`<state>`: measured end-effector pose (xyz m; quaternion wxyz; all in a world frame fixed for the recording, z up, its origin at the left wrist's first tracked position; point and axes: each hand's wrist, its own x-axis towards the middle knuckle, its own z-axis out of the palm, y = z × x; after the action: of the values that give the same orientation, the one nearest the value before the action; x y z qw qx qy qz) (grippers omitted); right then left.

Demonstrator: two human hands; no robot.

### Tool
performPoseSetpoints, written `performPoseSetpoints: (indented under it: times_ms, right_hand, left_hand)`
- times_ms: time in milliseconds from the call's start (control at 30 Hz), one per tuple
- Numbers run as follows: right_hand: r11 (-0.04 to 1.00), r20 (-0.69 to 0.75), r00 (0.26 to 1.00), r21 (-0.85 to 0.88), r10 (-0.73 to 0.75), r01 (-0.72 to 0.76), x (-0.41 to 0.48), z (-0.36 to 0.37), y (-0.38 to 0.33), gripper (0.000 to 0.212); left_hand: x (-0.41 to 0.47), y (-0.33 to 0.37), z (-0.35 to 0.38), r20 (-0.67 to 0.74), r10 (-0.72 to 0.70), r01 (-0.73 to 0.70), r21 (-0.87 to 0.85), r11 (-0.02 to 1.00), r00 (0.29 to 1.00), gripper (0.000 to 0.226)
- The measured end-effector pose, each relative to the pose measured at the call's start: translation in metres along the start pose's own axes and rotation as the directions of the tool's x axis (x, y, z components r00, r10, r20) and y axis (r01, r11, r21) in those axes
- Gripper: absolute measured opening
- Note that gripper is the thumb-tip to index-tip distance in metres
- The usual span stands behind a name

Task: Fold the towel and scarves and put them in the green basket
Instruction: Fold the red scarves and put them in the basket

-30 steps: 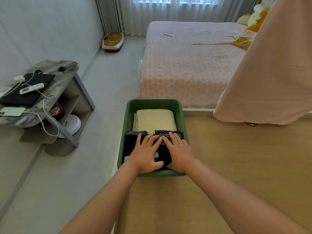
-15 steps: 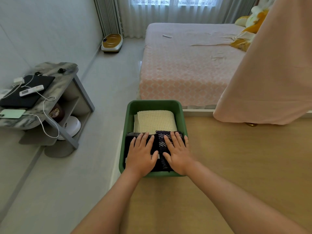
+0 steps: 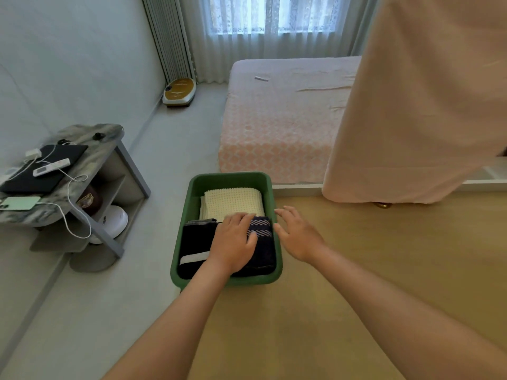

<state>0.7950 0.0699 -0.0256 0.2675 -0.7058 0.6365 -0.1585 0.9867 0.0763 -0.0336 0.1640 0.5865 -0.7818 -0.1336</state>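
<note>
The green basket sits at the left edge of a wooden surface. A folded cream waffle towel lies in its far half. Two folded dark scarves fill the near half: a plain navy one with a white band on the left and a striped navy one on the right. My left hand rests flat, fingers spread, across both scarves. My right hand hovers open just outside the basket's right rim, holding nothing.
A pink cloth hangs down at the right, over the far edge of the wooden surface. Beyond the basket stands a bed with a pink cover. A grey side table with a laptop, remote and phone stands at the left on the pale floor.
My right hand has lifted off the striped scarf and moved right, out of the basket. My left hand has slid right to the middle of the scarves. The view has tilted up a little.
</note>
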Motion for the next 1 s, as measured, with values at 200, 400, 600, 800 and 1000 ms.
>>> performPoseSetpoints:
  times_ms: [200, 400, 600, 800, 1000]
  right_hand:
    - [0.998, -0.053, 0.997, -0.020, 0.065, -0.066, -0.059, -0.080, 0.098, 0.044]
    - [0.971, -0.103, 0.966, -0.017, 0.236, -0.239, -0.149, -0.182, 0.240, 0.040]
    - [0.919, -0.197, 0.900, 0.028, 0.390, -0.392, -0.230, -0.268, 0.367, 0.036]
    - [0.854, -0.236, 0.827, 0.024, 0.510, -0.520, -0.269, -0.332, 0.477, 0.036]
    - [0.755, -0.250, 0.726, 0.037, 0.641, -0.654, -0.282, -0.388, 0.580, 0.039]
  left_hand:
    - [0.023, 0.134, 0.036, 0.038, 0.063, -0.057, -0.155, 0.986, 0.997, 0.041]
    - [0.040, 0.304, 0.107, 0.145, 0.146, -0.115, -0.206, 0.972, 0.979, 0.039]
    - [0.060, 0.462, 0.175, 0.288, 0.256, -0.190, -0.240, 0.952, 0.923, 0.036]
    - [0.104, 0.586, 0.242, 0.426, 0.363, -0.276, -0.252, 0.927, 0.829, 0.042]
    - [0.165, 0.684, 0.315, 0.482, 0.420, -0.327, -0.268, 0.906, 0.768, 0.049]
